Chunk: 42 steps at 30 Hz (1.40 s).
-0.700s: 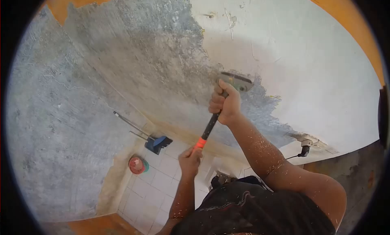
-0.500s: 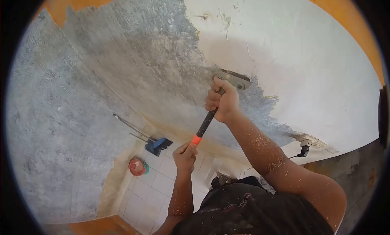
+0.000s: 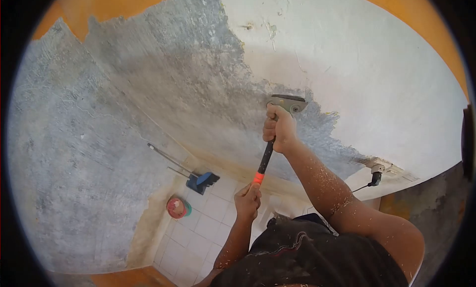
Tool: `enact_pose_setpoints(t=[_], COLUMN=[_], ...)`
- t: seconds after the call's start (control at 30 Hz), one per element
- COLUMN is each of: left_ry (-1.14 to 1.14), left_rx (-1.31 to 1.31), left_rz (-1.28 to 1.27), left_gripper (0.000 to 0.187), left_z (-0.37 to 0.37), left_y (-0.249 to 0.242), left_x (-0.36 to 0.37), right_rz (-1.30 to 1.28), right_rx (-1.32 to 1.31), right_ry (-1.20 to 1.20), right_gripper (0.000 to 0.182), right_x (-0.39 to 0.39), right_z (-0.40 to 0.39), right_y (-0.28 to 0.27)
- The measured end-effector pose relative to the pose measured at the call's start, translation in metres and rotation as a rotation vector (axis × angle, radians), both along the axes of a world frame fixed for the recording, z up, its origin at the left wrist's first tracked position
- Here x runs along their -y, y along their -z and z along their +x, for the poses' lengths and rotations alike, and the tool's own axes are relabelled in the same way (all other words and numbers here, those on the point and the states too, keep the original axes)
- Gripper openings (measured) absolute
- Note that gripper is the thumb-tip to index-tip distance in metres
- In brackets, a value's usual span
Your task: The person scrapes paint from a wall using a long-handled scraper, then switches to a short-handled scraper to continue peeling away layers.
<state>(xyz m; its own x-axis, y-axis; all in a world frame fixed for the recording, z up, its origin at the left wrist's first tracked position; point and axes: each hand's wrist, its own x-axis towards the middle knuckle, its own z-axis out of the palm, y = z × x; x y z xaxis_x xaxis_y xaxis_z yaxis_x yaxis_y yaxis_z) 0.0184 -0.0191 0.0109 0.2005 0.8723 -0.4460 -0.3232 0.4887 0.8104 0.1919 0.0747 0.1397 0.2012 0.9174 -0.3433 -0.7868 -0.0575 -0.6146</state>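
Both my hands grip a long-handled scraper with a black handle and an orange band. My right hand is wrapped round the handle just below the wide metal head. Lower down, my left hand closes on the handle's end beneath the orange band. The scraper head lies at the wall, over the border between the rough grey scraped patch and the white painted surface. Pale flakes cling to my right arm.
A socket with a black plug and cord sits low on the wall at right. On the tiled floor are a blue dustpan and broom and a red and green bucket. Another grey wall meets this one at left.
The scraper head has slid slightly down the wall and turned more level. Both hands moved down and to the right with it, still holding the handle. The view has shifted a little.
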Motion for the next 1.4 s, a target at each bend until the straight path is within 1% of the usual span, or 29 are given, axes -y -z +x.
enact_pose_setpoints(t=[0.07,0.1,0.13,0.2,0.23,0.27,0.33,0.37,0.47,0.5,0.53,0.57,0.6,0.67,0.73,0.77,0.8,0.87,0.93,1.0,1.07,1.1,1.17,1.23,1.27,1.33,1.37,1.4], left_ry=[0.001,-0.021,-0.021,0.134,0.079,0.083,0.071,0.069,0.008,0.044,0.044,0.049,0.054,0.038,0.002,-0.003,-0.005,-0.036,0.034,0.019,-0.06,-0.022,-0.021,-0.047,-0.045,0.038,0.003,0.001], left_rx=[-0.035,-0.061,-0.069,-0.309,-0.034,-0.03,-0.015,-0.01,0.02,-0.019,-0.048,-0.052,-0.057,-0.034,-0.005,0.019,0.043,0.002,-0.051,-0.031,-0.019,-0.037,-0.028,-0.018,-0.019,0.032,0.043,0.043], left_rz=[0.167,0.112,0.106,0.468,0.074,0.087,0.018,0.013,0.146,0.215,0.154,0.086,0.021,0.057,0.071,0.094,0.12,0.11,0.03,-0.007,0.054,0.115,0.102,0.054,0.057,0.072,0.066,0.065], left_gripper=[0.026,0.029,0.029,0.027,0.025,0.025,0.024,0.024,0.024,0.025,0.027,0.029,0.031,0.031,0.031,0.027,0.024,0.023,0.029,0.027,0.021,0.022,0.023,0.026,0.026,0.026,0.027,0.027], left_z=[-0.003,-0.007,-0.011,-0.011,-0.007,-0.005,0.001,0.001,-0.012,-0.013,-0.009,-0.003,0.0,-0.005,-0.011,-0.018,-0.022,-0.016,-0.012,-0.015,-0.027,-0.031,-0.027,-0.01,-0.011,-0.008,-0.005,-0.007], left_y=[-0.003,-0.009,-0.004,0.007,0.001,0.003,0.003,0.003,-0.019,-0.003,-0.001,0.005,0.006,0.005,-0.002,-0.009,-0.015,-0.013,-0.006,0.0,-0.006,-0.013,-0.004,0.002,0.009,0.026,0.01,0.004], left_x=[-0.02,-0.03,-0.025,-0.015,-0.002,0.001,0.002,-0.001,-0.026,-0.017,-0.003,0.009,0.012,-0.007,-0.019,-0.023,-0.023,-0.004,0.009,0.0,-0.02,-0.019,-0.007,0.01,0.007,-0.003,-0.012,-0.017], right_rz=[0.097,0.088,0.082,0.034,0.027,0.039,-0.021,0.069,0.101,0.077,0.084,0.017,-0.045,-0.035,0.063,0.073,0.071,0.059,0.03,0.016,0.024,0.038,0.046,0.028,0.031,0.037,0.036,0.055], right_rx=[0.015,-0.018,-0.027,0.045,0.026,0.03,0.044,0.044,-0.015,0.023,0.023,0.025,0.026,0.016,0.02,-0.003,-0.012,-0.023,-0.041,-0.045,-0.047,-0.075,-0.102,-0.06,-0.061,-0.034,-0.031,-0.007], right_ry=[-0.007,0.006,0.005,0.054,0.043,0.047,0.011,0.016,0.021,0.049,0.049,0.01,-0.028,-0.057,-0.03,-0.031,-0.034,-0.033,-0.069,-0.117,-0.067,-0.051,-0.04,-0.118,-0.117,-0.185,-0.184,-0.167], right_gripper=[0.035,0.035,0.035,0.035,0.034,0.034,0.033,0.033,0.033,0.033,0.033,0.033,0.033,0.032,0.032,0.032,0.032,0.032,0.032,0.032,0.032,0.031,0.03,0.029,0.029,0.03,0.03,0.031], right_x=[-0.008,-0.009,-0.006,-0.003,0.008,0.01,0.013,0.003,-0.004,0.004,0.007,0.008,0.01,0.004,-0.01,-0.012,-0.01,-0.002,0.004,0.003,-0.003,-0.004,-0.001,0.004,0.001,-0.009,-0.01,-0.013], right_z=[-0.004,-0.008,-0.01,-0.005,0.0,0.002,0.005,0.003,-0.005,-0.006,-0.004,0.0,0.0,0.0,-0.009,-0.011,-0.012,-0.006,-0.003,0.0,-0.004,-0.005,-0.004,0.002,0.003,0.005,0.003,-0.001], right_y=[-0.01,-0.019,-0.015,-0.009,-0.002,0.001,-0.002,-0.006,-0.022,-0.024,-0.016,0.001,0.002,0.001,-0.015,-0.019,-0.017,-0.006,0.001,0.007,0.009,0.008,0.009,0.015,0.017,0.018,0.005,-0.009])
